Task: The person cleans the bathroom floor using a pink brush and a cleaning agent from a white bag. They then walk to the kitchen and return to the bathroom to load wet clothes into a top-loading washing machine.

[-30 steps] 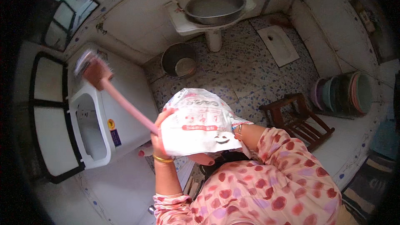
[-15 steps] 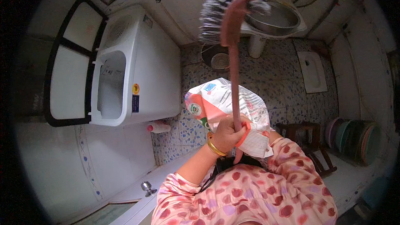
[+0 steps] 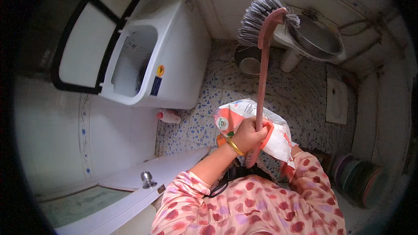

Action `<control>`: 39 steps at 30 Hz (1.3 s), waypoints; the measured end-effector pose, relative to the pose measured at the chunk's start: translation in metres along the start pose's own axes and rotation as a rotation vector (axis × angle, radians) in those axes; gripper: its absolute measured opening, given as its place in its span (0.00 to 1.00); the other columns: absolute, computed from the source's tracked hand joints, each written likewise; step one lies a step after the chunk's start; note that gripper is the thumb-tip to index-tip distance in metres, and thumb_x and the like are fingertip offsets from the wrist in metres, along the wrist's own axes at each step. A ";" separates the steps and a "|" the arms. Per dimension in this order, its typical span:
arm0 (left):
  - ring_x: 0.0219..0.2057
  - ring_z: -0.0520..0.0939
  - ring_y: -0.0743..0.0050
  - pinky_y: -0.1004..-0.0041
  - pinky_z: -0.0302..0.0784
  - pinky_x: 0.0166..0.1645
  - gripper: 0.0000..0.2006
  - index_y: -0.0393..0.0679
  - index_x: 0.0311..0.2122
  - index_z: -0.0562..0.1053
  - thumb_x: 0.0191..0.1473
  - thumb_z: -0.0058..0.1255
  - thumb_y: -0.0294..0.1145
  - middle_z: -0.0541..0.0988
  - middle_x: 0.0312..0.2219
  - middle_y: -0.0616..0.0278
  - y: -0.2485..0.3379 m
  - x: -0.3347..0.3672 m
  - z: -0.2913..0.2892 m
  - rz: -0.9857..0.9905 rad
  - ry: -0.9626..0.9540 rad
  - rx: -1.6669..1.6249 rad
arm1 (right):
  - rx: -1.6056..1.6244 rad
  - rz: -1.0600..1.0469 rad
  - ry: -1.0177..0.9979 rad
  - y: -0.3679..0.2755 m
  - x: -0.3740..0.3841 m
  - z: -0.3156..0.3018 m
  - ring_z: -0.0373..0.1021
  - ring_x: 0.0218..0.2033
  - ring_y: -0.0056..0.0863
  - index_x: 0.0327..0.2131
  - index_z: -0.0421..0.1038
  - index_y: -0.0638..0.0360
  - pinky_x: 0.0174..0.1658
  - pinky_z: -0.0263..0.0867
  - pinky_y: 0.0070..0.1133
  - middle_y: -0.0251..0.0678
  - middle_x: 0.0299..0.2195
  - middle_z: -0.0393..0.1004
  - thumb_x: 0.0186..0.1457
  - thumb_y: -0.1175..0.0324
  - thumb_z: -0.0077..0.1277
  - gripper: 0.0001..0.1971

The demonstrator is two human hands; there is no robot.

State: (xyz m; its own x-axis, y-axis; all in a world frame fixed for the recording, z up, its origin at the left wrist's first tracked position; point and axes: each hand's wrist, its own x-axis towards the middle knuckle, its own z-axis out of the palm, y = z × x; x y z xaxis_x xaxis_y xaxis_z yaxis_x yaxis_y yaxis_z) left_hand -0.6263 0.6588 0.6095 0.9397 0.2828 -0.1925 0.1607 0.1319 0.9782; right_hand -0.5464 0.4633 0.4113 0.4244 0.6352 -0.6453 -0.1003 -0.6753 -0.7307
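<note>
My left hand (image 3: 248, 135), with a gold bangle at the wrist, is closed round the pink handle of a long-handled scrubbing brush (image 3: 263, 67). The brush stands upright in view, its grey and white bristles at the top. Against that hand is a white and orange printed plastic bag (image 3: 278, 127), its orange-edged mouth by my fingers; whether they also pinch it I cannot make out. My right sleeve (image 3: 311, 169) reaches to the bag's right side, where the bag hides my right hand and its fingers.
A white washing machine (image 3: 178, 61) stands at left with its lid up. Beside its base lies a white bottle with a pink cap (image 3: 169, 116). Ahead are a dark bucket (image 3: 239, 56) and a pedestal washbasin (image 3: 311, 45). A squat toilet (image 3: 337, 102) and several stacked basins (image 3: 359, 178) are at right; a door (image 3: 174, 165) is near left.
My view has turned and shifted, so the room sits differently in the picture. The brush and bag appear farther right, and the brush head looks smaller. My left hand keeps its hold.
</note>
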 end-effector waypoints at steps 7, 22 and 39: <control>0.27 0.73 0.81 0.79 0.68 0.33 0.06 0.35 0.28 0.72 0.45 0.47 0.27 0.74 0.24 0.64 -0.029 -0.009 -0.031 -0.015 0.131 -0.083 | -0.081 0.014 -0.072 -0.009 0.012 0.008 0.64 0.23 0.21 0.33 0.69 0.67 0.28 0.62 0.21 0.34 0.27 0.72 0.50 0.63 0.40 0.15; 0.25 0.71 0.84 0.79 0.68 0.31 0.09 0.36 0.28 0.72 0.44 0.47 0.32 0.73 0.21 0.68 -0.014 -0.034 -0.105 -0.074 0.071 -0.130 | -0.236 0.005 -0.176 -0.047 0.042 0.037 0.64 0.23 0.20 0.33 0.69 0.67 0.27 0.62 0.21 0.33 0.26 0.72 0.50 0.64 0.40 0.15; 0.23 0.75 0.77 0.76 0.70 0.27 0.11 0.33 0.29 0.71 0.46 0.47 0.33 0.75 0.19 0.58 -0.045 -0.088 -0.193 0.048 0.552 -0.052 | -0.526 -0.097 -0.371 -0.124 0.098 0.110 0.64 0.23 0.19 0.33 0.69 0.66 0.27 0.62 0.20 0.32 0.26 0.71 0.51 0.64 0.41 0.14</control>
State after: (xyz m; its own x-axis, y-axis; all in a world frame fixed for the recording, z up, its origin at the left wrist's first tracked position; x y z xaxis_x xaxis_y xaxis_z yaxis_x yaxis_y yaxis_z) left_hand -0.7746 0.8111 0.5673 0.6453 0.7438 -0.1738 0.0931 0.1493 0.9844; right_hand -0.5912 0.6505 0.4148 0.0606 0.7259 -0.6851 0.4171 -0.6420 -0.6434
